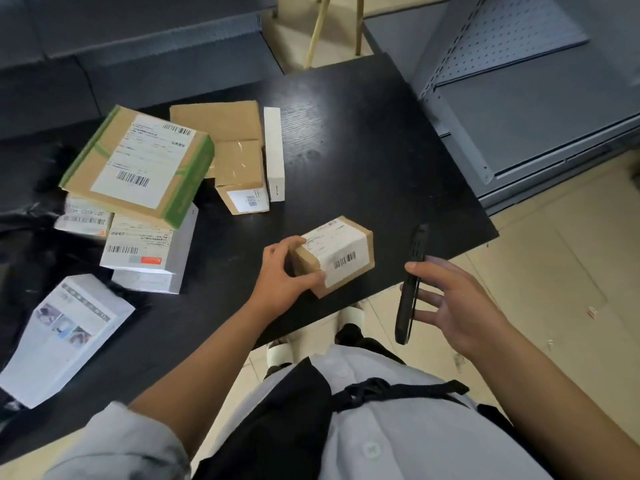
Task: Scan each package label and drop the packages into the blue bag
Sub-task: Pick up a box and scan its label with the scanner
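A small brown cardboard package (341, 254) with a white barcode label lies near the front edge of the black table (363, 150). My left hand (284, 271) grips its left end, fingers over the top and thumb at the front. My right hand (453, 303) holds a black handheld scanner (412, 282) upright just right of the package, beyond the table's edge. Several more labelled packages lie at the left, among them a green-taped box (138, 164). No blue bag is in view.
Brown boxes (239, 174) and a slim white box (274, 154) sit mid-table. White packages (149, 251) and a white mailer (62, 337) lie at the left. Black plastic (24, 223) lies at the far left. Grey metal shelving (533, 109) stands right of the table.
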Motion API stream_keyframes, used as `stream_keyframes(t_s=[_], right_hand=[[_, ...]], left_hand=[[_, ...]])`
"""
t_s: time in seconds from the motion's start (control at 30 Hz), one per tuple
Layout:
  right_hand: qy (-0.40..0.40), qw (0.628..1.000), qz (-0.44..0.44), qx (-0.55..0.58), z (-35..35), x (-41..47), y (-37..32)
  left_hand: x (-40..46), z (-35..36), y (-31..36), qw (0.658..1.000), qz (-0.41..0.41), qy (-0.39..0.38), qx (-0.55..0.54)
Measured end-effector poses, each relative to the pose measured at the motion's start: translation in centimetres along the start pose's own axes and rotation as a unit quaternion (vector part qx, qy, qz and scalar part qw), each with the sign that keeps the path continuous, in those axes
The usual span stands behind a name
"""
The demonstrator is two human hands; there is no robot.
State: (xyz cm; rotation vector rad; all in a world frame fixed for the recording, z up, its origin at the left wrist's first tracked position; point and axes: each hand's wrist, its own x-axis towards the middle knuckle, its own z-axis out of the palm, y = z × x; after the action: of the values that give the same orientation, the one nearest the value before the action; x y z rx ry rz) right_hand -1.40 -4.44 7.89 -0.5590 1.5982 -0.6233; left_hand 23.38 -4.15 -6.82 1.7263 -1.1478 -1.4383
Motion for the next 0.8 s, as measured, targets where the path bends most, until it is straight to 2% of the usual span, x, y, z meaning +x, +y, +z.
stream_keyframes(t_s=[0.1, 0.23, 0.4, 0.5, 0.57, 0.67, 0.8], right_hand=[[-0.001, 1.0, -0.002, -0.009, 1.0, -0.8, 0.3], [-0.013, 1.0, -0.002, -0.023, 2.3, -1.4, 0.5], [-0.046, 0.998, -0.002, -0.05, 4.3, -1.8, 0.6], [-0.059, 0.994, -0.008, -0.089, 5.2, -2.1, 0.7], [-0.065, 0.985, -0.019, -0.159, 5.5, -2.2, 0.3], [-0.075, 0.949, -0.037, -0.303, 5.8, -2.1, -0.7], [-0.103, 0.855, -0.049, -0.506, 6.4, -1.8, -3.1]], left_hand=[[-0.5, -2.0, -1.1, 0.982, -0.105, -0.021, -0.156], [-1.4, -3.5, -2.9, 0.958, -0.182, -0.004, -0.222], [-2.3, -3.8, -4.2, 0.951, -0.177, 0.029, -0.251], [-2.8, -3.9, -4.4, 0.968, -0.146, 0.069, -0.192], [-3.2, -3.6, -4.2, 0.977, -0.123, 0.08, -0.153], [-3.4, -2.7, -3.8, 0.982, -0.108, 0.089, -0.125], [-3.1, -1.6, -4.0, 0.979, -0.101, 0.08, -0.156]])
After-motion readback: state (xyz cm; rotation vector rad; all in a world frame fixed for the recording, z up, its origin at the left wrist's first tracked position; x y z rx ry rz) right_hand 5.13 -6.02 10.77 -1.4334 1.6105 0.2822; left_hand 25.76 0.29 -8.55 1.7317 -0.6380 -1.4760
